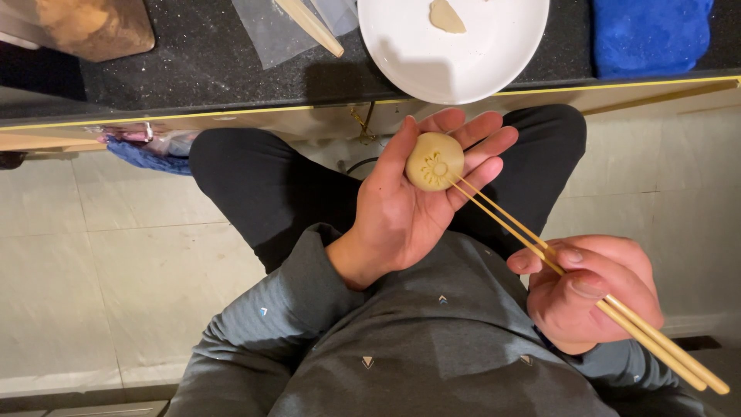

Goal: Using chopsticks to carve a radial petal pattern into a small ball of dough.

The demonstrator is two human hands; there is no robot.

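Observation:
My left hand (421, 205) lies palm up over my lap and cradles a round, pale dough ball (434, 161) on its fingers. The dough's top bears a pressed flower-like pattern of short radial marks. My right hand (590, 289) grips a pair of light wooden chopsticks (540, 251) near their middle. Their tips touch the dough's patterned top from the lower right. The chopsticks' back ends stick out toward the lower right corner.
A white plate (455, 58) with a small scrap of dough (446, 15) sits on the dark speckled counter (201, 69) ahead. A blue cloth (652, 35) lies at the right, a clear plastic sheet (270, 31) with another chopstick (312, 27) at the left. Pale tiled floor lies below.

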